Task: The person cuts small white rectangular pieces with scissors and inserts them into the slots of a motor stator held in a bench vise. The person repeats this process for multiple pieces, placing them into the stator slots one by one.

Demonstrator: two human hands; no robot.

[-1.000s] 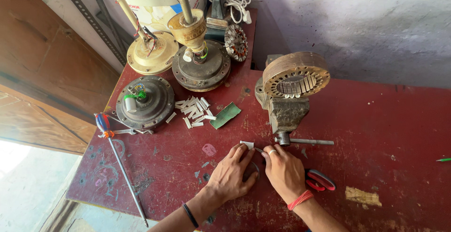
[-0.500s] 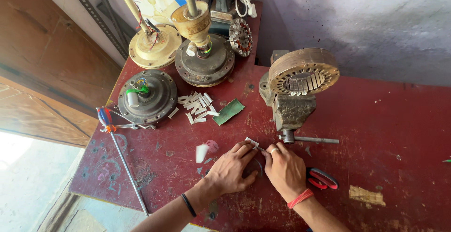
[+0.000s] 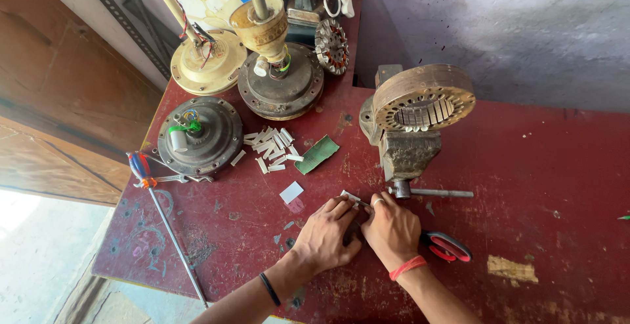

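Note:
My left hand (image 3: 326, 234) and my right hand (image 3: 391, 227) rest together on the red table (image 3: 538, 186), fingertips pinching a small white paper strip (image 3: 350, 197) between them. A ring shows on my right hand and a red band on that wrist. Just beyond my fingers stands a bench vise (image 3: 405, 151) holding a round metal stator (image 3: 423, 99) with slots. Red-handled scissors (image 3: 446, 246) lie right beside my right hand. A loose white paper piece (image 3: 291, 192) lies left of my left hand.
A pile of several folded white paper strips (image 3: 268, 147) and a green sheet scrap (image 3: 316, 154) lie mid-table. Three fan motor housings (image 3: 199, 136) (image 3: 280, 81) (image 3: 207, 61) and a small rotor (image 3: 331, 46) crowd the far left. A long rod (image 3: 172, 233) and pliers (image 3: 141, 168) lie at left.
Both hands stayed together on the strip, working it slightly. The white paper piece beside the left hand now lies flat on the table. The view shifted a little.

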